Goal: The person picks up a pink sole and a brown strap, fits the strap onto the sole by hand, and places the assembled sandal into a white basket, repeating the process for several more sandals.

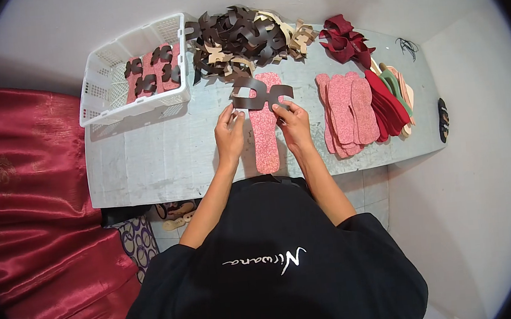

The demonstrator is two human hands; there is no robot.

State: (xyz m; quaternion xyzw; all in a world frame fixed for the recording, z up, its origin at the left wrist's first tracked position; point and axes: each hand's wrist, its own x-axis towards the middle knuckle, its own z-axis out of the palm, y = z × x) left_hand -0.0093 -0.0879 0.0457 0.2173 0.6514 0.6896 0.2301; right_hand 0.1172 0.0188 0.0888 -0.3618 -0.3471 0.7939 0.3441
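A dark brown H-shaped sandal strap point(252, 102) is held up between my two hands. My left hand point(229, 131) pinches its lower left end with thumb and fingers. My right hand point(294, 125) is closed on the lower right part, close to the strap's narrow middle. Beneath the strap lies a pink patterned insole piece point(265, 140), lengthwise on the table and pointing toward my body. The strap covers part of its upper half.
A white plastic basket point(134, 114) at the left holds pink insoles with brown straps. Brown and beige straps point(250, 37) are heaped at the back. Pink insoles point(349, 113), red straps point(345, 40) and red soles point(386, 107) lie right on the grey table point(145, 164). A dark sandal point(443, 120) is at the right edge.
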